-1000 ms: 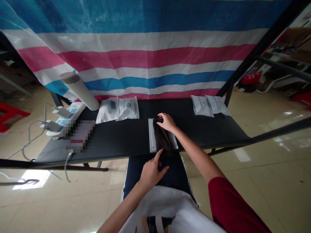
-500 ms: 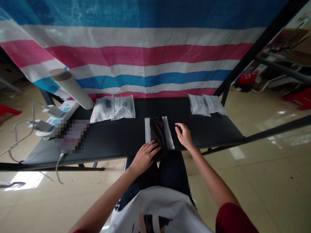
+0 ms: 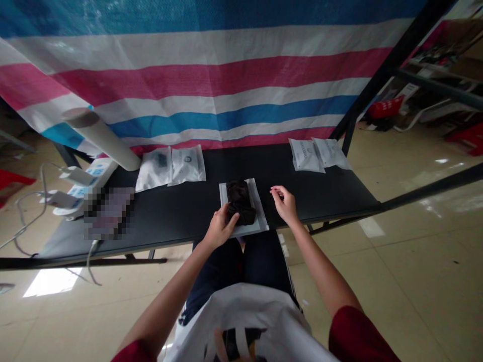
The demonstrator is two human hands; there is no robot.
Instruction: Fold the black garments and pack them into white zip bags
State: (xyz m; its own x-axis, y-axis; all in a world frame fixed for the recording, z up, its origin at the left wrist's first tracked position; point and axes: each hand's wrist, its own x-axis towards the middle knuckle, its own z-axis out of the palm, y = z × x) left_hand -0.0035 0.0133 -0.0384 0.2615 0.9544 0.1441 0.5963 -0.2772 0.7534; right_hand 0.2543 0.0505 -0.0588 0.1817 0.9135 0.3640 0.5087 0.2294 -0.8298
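Note:
In front of me a dark, soft piece of fabric (image 3: 238,191) lies on a flat, pale zip bag (image 3: 261,213). Its near end is folded back over the rest. My left hand (image 3: 222,226) grips the folded near end from the left, with the thumb on top and the other fingers partly hidden behind it. My right hand (image 3: 286,203) hovers just right of the bag, apart from it. Its fingers are curled in close together, and nothing shows in them.
Two filled white pouches (image 3: 187,163) lie at the back left, and two more pouches (image 3: 306,155) at the back right. On the left of the black table (image 3: 169,216) are a white bottle (image 3: 109,143), a power strip (image 3: 100,173) with chargers and a blurred-out phone (image 3: 111,211). A striped sheet (image 3: 211,80) hangs behind.
The fabric's near end, which hung over the table edge, is now folded up onto the bag by my left hand. My right hand's fingers have drawn closer together.

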